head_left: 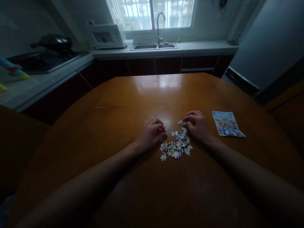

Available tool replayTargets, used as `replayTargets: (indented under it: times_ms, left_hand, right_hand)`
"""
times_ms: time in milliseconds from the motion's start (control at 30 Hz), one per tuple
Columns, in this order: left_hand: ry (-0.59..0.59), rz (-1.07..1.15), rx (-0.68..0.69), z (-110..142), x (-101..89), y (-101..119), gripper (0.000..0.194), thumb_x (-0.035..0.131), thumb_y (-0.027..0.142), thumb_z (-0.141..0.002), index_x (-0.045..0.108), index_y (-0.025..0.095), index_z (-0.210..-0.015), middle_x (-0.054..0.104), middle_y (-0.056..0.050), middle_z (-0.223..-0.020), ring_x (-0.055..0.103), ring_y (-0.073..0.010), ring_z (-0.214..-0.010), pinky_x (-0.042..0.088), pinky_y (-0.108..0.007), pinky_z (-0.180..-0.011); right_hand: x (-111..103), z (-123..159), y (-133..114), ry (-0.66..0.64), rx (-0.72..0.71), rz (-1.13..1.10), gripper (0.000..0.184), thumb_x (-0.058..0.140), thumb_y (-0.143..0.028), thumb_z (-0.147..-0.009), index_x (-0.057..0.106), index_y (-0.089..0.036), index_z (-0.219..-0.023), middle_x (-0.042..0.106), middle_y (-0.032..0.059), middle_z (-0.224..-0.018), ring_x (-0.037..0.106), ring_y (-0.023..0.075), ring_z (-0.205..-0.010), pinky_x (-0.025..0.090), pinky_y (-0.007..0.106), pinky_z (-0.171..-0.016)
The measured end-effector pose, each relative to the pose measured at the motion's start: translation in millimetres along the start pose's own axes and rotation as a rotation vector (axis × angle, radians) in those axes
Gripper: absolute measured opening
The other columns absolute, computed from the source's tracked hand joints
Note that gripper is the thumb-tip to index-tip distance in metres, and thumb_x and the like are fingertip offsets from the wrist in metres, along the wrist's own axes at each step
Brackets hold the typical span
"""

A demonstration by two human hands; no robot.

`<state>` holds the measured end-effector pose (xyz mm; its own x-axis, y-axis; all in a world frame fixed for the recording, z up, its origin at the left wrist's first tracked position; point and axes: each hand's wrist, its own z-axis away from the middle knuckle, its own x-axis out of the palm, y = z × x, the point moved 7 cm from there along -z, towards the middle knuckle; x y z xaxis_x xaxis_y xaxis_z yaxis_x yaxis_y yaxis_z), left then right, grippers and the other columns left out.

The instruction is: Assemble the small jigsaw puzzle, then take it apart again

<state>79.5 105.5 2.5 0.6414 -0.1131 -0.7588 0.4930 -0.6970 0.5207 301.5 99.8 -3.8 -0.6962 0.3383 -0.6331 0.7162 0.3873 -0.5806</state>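
A loose heap of jigsaw puzzle pieces [175, 154] lies on the wooden table, many with their pale backs up and others showing blue printed sides. To the left of the heap, my left hand [152, 134] rests with its fingers curled. A bluish piece peeks out by its thumb and another lies just beyond its fingertips; whether anything is inside the fingers is hidden. My right hand [197, 126] sits at the heap's upper right, fingertips pinched down on a small blue puzzle piece [184, 124]. One more piece [180, 122] lies beside that one.
A creased, colourful printed sheet [226, 123] lies right of my right hand. The brown table [118, 107] has rounded sides. Beyond it stand a counter with a sink [144, 47], a microwave [104, 36] and a stove with a dark pan [55, 41].
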Motion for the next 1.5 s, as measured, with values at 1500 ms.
replayTargets:
  times_ms: [1500]
  left_hand:
    - [0.085,-0.008,-0.013,2,-3.9,4,0.024,0.058,0.029,-0.098,0.069,0.019,-0.079,0.067,-0.005,-0.092,0.059,-0.0197,-0.091,0.046,-0.038,-0.086]
  right_hand:
    - [18,18,-38,-0.267,-0.279,0.076,0.018,0.060,-0.029,-0.098,0.072,-0.024,-0.086,0.071,0.0044,-0.086,0.058,0.0220,-0.086,0.039,0.040,-0.086]
